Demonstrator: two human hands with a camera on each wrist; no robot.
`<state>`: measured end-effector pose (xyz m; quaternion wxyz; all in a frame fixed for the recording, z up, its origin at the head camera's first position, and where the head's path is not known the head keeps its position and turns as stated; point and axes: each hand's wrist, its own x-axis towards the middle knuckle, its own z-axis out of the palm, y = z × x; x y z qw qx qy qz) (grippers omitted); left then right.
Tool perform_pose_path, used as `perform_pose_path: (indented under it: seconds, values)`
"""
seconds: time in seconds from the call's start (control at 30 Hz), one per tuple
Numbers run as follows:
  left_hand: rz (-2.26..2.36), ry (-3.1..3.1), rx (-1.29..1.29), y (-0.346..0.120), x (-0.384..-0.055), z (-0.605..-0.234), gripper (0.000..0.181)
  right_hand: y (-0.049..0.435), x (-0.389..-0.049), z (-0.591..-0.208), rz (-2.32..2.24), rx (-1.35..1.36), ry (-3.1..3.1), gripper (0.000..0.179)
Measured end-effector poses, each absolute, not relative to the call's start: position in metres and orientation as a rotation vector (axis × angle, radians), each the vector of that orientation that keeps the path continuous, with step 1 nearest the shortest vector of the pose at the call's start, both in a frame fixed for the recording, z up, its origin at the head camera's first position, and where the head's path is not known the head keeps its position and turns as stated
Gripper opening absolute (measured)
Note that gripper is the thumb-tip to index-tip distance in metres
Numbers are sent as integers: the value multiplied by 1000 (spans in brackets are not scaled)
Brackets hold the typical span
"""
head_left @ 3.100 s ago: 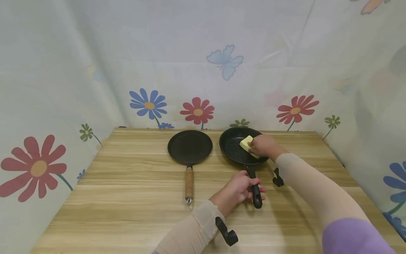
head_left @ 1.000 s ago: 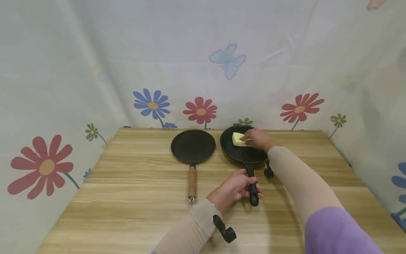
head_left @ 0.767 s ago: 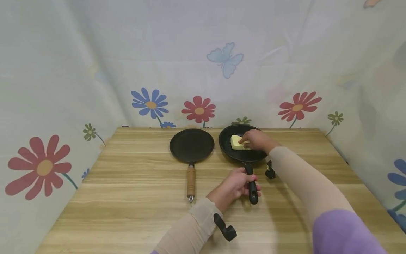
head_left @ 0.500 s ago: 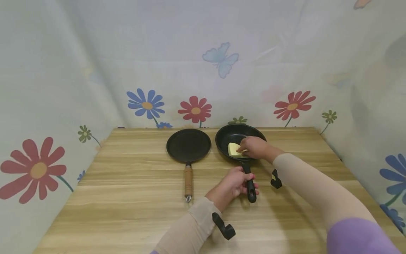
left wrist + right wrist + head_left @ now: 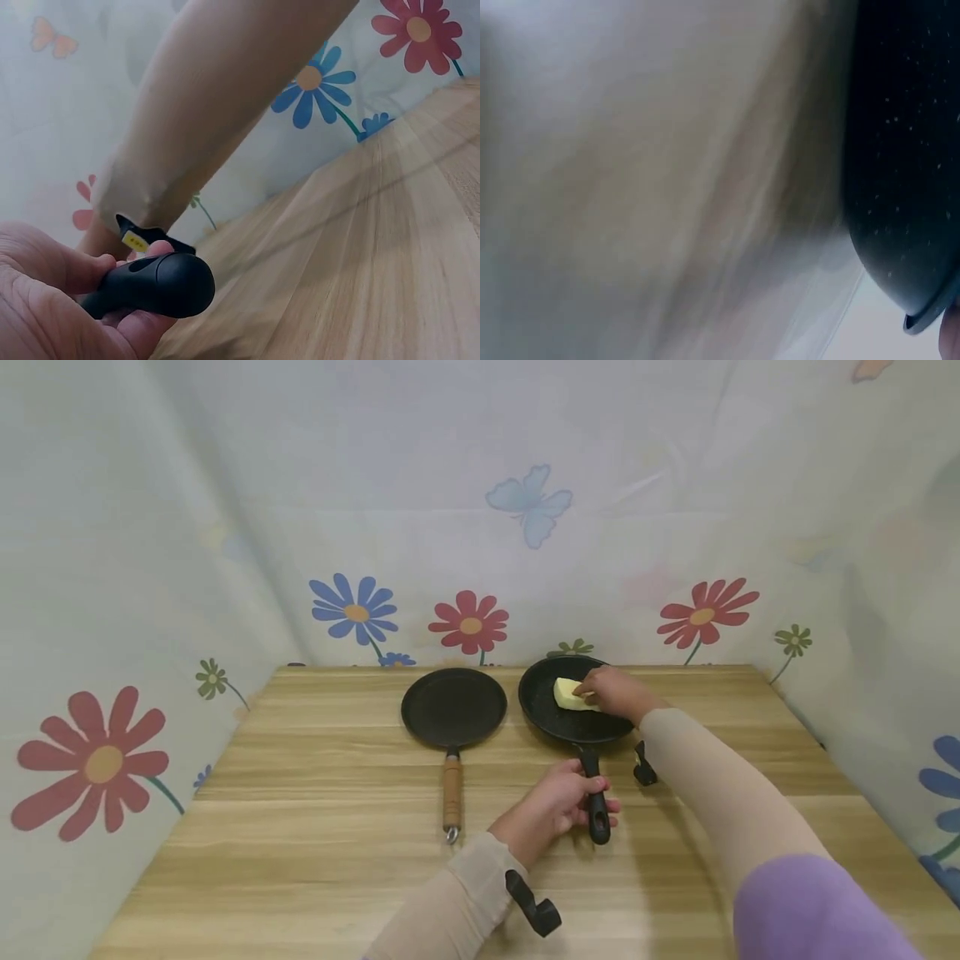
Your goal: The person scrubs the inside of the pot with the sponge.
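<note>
A black frying pan point(image 5: 551, 718) stands at the back of the table, right of centre. My left hand point(image 5: 558, 797) grips its black handle point(image 5: 597, 810), thumb on top and fingers coming round from below. The left wrist view shows the handle's end point(image 5: 176, 285) poking out of that hand point(image 5: 45, 292). Inside the pan, my right hand point(image 5: 618, 693) pinches a pale yellow sponge point(image 5: 567, 693) against the pan's inner surface; part of the sponge is hidden by the fingers. The right wrist view catches the speckled outside of the pan point(image 5: 907, 150) and a sliver of a finger; the rest is blurred.
Left of the frying pan lies a flat black griddle pan point(image 5: 453, 706) with a wooden handle point(image 5: 452, 793) pointing towards me. Both are on a wood-grain table point(image 5: 300, 843). A flower-printed curtain point(image 5: 405, 527) hangs behind the table and along both sides.
The sponge and right hand have shifted about within the frying pan, towards me half a second ago and now back towards the far side. The left hand keeps hold of the handle.
</note>
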<state>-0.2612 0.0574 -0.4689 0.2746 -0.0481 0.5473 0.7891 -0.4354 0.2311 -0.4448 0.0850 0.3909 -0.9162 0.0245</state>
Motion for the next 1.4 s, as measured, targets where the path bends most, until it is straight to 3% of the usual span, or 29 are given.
perform_pose_path:
  seconds: [0.4,0.77,0.93,1.4]
  values:
    - [2081,1470,-126,53,-264,-466,34,219,-444,-441,169,1035,-2908,26]
    - [2077,1449,-95,48,-267,-466,39,208,-406,-435,261,1235,-2895,23]
    - [2071,1442,-97,47,-267,-467,39,199,-394,-442,229,1081,-2922,26]
    - [2093,1435,-125,45,-265,-465,35,190,-445,-451,147,738,-3000,29]
